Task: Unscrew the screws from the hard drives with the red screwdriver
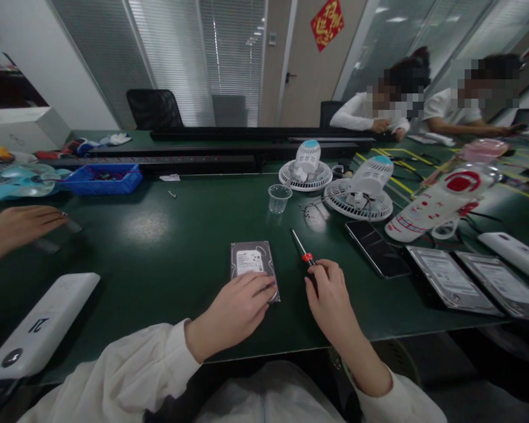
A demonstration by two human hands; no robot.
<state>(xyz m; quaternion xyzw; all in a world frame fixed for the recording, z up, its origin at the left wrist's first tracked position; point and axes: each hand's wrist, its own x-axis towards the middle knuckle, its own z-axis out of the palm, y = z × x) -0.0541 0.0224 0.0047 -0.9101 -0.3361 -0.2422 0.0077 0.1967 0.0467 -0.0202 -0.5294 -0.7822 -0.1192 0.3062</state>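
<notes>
A silver hard drive [249,258] with a white label lies on the green table in front of me. My left hand [240,299] lies over its near end, fingers curled towards the right edge and covering that part. To the right, my right hand [330,296] is closed around a screwdriver [307,257] with a red collar. Its metal shaft points away from me, up and to the left, resting at or just above the table; I cannot tell which. The tip is apart from the drive.
Two more hard drives [452,279] and a black phone [377,248] lie right, near a white bottle [441,202]. Ahead stand a clear plastic cup [279,200] and white fans [357,191]. A blue tray [103,179], a white power bank [39,326] and another person's hand [24,226] are left.
</notes>
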